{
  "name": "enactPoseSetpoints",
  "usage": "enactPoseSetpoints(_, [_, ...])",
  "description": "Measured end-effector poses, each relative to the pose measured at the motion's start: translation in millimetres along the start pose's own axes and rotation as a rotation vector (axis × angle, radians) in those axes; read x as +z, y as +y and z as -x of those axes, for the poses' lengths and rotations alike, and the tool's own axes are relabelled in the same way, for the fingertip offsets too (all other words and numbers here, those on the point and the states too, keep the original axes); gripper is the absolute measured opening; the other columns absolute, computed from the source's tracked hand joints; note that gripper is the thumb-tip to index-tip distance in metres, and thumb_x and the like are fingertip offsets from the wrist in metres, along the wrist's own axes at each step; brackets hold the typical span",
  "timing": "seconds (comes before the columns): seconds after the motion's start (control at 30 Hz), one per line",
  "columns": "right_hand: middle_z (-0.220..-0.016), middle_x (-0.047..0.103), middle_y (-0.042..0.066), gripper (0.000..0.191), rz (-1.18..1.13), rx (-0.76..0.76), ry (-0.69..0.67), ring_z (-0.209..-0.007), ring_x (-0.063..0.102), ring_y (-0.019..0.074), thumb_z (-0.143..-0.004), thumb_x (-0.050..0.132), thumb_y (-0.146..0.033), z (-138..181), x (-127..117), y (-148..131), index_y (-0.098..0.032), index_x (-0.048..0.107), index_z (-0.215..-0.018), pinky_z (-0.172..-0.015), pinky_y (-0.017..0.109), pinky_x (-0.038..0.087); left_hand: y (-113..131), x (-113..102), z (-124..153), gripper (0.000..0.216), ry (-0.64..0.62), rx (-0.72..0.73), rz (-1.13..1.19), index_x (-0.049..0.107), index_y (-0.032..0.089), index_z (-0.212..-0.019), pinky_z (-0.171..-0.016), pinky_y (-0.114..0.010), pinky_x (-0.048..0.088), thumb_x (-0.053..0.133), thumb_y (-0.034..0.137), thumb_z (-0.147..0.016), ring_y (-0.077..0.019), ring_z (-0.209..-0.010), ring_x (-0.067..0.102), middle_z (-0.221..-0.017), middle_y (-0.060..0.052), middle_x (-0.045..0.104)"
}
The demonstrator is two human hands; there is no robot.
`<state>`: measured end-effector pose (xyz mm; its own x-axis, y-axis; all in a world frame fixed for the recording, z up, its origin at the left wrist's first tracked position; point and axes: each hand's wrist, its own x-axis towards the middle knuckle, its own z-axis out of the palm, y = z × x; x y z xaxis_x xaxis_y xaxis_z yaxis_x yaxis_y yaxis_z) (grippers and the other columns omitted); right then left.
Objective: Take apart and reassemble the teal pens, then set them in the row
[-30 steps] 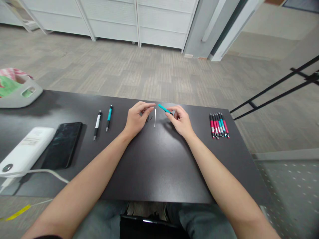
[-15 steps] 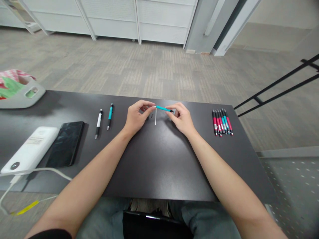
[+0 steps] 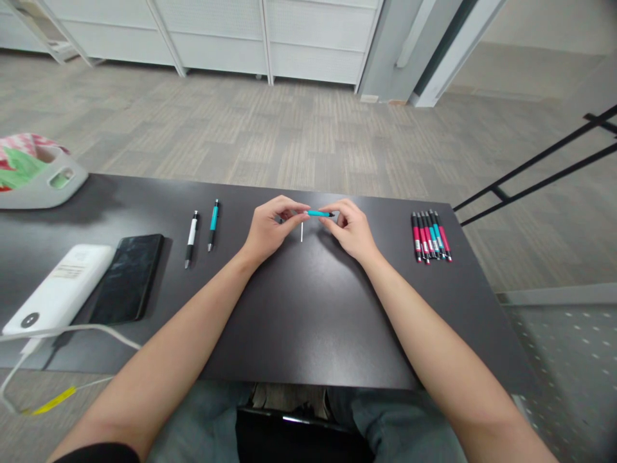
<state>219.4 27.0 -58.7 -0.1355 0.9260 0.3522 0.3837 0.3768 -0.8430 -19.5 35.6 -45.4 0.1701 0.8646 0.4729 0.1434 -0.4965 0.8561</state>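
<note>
A teal pen barrel (image 3: 318,213) with a dark end is held level between my two hands, above the far part of the table. My right hand (image 3: 351,228) pinches its dark right end. Thumb and fingertips of my left hand (image 3: 274,225) close at the left end, where a small pale bit shows; the fingers hide most of that end. Just below lies a thin white stick (image 3: 301,233), like a pen refill, partly covered by my left hand. To the left lie a teal and black pen (image 3: 213,225) and a white and black pen (image 3: 191,239).
Several red and teal pens (image 3: 430,236) lie in a row at the right of the dark table (image 3: 308,321). At the left are a black phone (image 3: 128,280), a white power bank (image 3: 60,286) with a cable (image 3: 103,330), and a pale basket (image 3: 53,186).
My left hand has shifted right along the barrel, so less of it shows between the hands. The barrel is now more level. Small dark bits by my left hand are now covered.
</note>
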Motion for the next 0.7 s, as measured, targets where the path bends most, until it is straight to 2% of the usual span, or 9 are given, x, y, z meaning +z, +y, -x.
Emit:
enactPoseSetpoints(0.1, [-0.107, 0.078, 0.005, 0.011, 0.007, 0.003, -0.027, -0.061, 0.046, 0.0193, -0.098, 0.083, -0.043, 1, 0, -2, -0.035, 0.087, -0.104, -0.067, 0.045, 0.048, 1, 1, 0, 0.020, -0.023, -0.010, 0.015, 0.093, 0.041, -0.103, -0.078, -0.046, 0.058, 0.096, 0.026, -0.090, -0.0254, -0.078, 0.071, -0.091, 0.002, 0.083])
enactPoseSetpoints(0.23, [-0.104, 0.081, 0.003, 0.014, -0.041, 0.031, -0.039, -0.059, 0.048, 0.0208, -0.096, 0.086, -0.050, 0, 1, 0, -0.039, 0.086, -0.104, -0.064, 0.045, 0.048, -1, -3, 0, 0.028, -0.028, -0.055, -0.034, 0.087, 0.037, -0.117, -0.082, -0.047, 0.059, 0.096, 0.035, -0.091, -0.0258, -0.078, 0.070, -0.097, 0.001, 0.084])
enactPoseSetpoints(0.37, [-0.111, 0.085, 0.002, 0.029, -0.113, 0.114, 0.035, -0.060, 0.049, 0.0209, -0.095, 0.088, -0.061, 0, 2, 6, -0.038, 0.080, -0.112, -0.063, 0.044, 0.047, -5, -11, 2, 0.012, -0.018, -0.070, -0.430, 0.081, 0.032, -0.102, -0.091, -0.054, 0.057, 0.085, 0.044, -0.099, -0.0293, -0.085, 0.070, -0.105, -0.006, 0.080])
enactPoseSetpoints(0.47, [-0.114, 0.086, 0.002, 0.038, -0.177, 0.131, 0.078, -0.061, 0.049, 0.0202, -0.094, 0.091, -0.065, -1, 3, 11, -0.037, 0.075, -0.114, -0.063, 0.042, 0.044, -4, -13, 5, 0.013, -0.095, -0.057, -0.686, 0.083, 0.029, -0.097, -0.102, -0.060, 0.056, 0.087, 0.041, -0.100, -0.0365, -0.107, 0.074, -0.116, -0.012, 0.075])
enactPoseSetpoints(0.57, [-0.116, 0.087, 0.003, 0.044, -0.184, 0.143, 0.071, -0.062, 0.048, 0.0195, -0.094, 0.091, -0.069, -1, 4, 12, -0.035, 0.073, -0.114, -0.063, 0.042, 0.043, 2, -9, 8, 0.014, -0.175, -0.044, -0.803, 0.086, 0.030, -0.100, -0.109, -0.064, 0.053, 0.093, 0.042, -0.098, -0.0409, -0.122, 0.072, -0.126, -0.015, 0.074])
enactPoseSetpoints(0.7, [-0.117, 0.086, 0.003, 0.049, -0.184, 0.153, 0.081, -0.064, 0.050, 0.0198, -0.092, 0.090, -0.076, -2, 4, 12, -0.035, 0.073, -0.112, -0.064, 0.042, 0.045, 13, -3, 10, 0.010, -0.276, -0.065, -0.840, 0.090, 0.032, -0.099, -0.108, -0.069, 0.049, 0.093, 0.041, -0.101, -0.0422, -0.118, 0.070, -0.120, -0.013, 0.079])
